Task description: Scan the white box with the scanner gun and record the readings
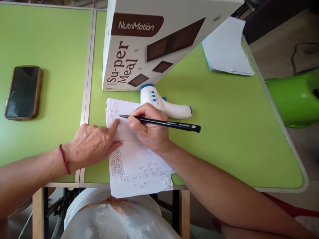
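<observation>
- The right hand (pixel 152 127) has its grip clamped on a black pen (pixel 174 124), with thumb and fingers closed around the barrel near the tip.
- The pen slants low over the papers (pixel 131 152), its tip at the upper part of the top sheet, close to the left hand's index finger; whether the tip touches the paper cannot be told.
- The left hand (pixel 92 142) holds nothing; its grip is apart, the index finger stretched out to the sheet and the thumb spread below it, beside columns of small handwriting.
- A red bracelet (pixel 64 159) circles the left wrist.
- The papers lie stacked on the green counter (pixel 224 142) in front of the person, their near end jutting past the edge; more handwriting shows lower down.
- A white handheld device (pixel 174 109) with blue trim and 3 blue dots lies just beyond the right hand, which partly covers it.
- Behind the device stands a white box (pixel 139 43) marked "NutriMotion" and "Su-per Meal".
- A dark-screened phone (pixel 23 93) in a brown case lies well to the left, across the metal seam (pixel 87 89) between 2 green panels.
- Loose sheets (pixel 224 46) rest at the far right corner, near a bright green object (pixel 289 99) beyond the counter.
</observation>
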Demonstrator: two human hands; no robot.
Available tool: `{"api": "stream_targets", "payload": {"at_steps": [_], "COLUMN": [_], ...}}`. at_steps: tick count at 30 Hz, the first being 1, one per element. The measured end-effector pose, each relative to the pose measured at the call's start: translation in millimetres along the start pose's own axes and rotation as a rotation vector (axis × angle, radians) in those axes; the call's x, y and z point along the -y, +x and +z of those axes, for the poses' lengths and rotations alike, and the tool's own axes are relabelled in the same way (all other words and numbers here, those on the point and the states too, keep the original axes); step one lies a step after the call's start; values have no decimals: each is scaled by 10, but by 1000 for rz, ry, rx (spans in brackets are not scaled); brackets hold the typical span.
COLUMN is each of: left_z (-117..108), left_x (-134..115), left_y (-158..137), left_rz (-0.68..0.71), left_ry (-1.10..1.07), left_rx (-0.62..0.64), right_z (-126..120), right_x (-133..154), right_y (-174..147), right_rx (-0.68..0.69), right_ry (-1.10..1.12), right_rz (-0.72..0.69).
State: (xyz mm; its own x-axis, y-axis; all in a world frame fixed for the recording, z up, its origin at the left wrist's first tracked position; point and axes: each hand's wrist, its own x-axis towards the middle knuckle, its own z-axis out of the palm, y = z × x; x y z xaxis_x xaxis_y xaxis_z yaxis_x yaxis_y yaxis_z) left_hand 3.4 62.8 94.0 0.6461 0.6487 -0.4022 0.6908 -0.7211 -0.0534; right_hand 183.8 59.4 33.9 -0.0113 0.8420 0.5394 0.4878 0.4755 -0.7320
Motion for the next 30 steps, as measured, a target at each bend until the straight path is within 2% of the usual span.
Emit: {"api": "stream_targets", "payload": {"at_steps": [10, 30], "left_z": [17, 20], "left_x": [-3, 4], "left_y": [-5, -5], "left_rz": [7, 5], "left_ry": [9, -10], "left_rx": [-21, -43], "right_z": [-20, -15], "right_x": [-1, 1], "right_y": [-2, -14], "right_rx": [27, -28], "right_ry": [6, -17], "right_rz": [32, 49]}}
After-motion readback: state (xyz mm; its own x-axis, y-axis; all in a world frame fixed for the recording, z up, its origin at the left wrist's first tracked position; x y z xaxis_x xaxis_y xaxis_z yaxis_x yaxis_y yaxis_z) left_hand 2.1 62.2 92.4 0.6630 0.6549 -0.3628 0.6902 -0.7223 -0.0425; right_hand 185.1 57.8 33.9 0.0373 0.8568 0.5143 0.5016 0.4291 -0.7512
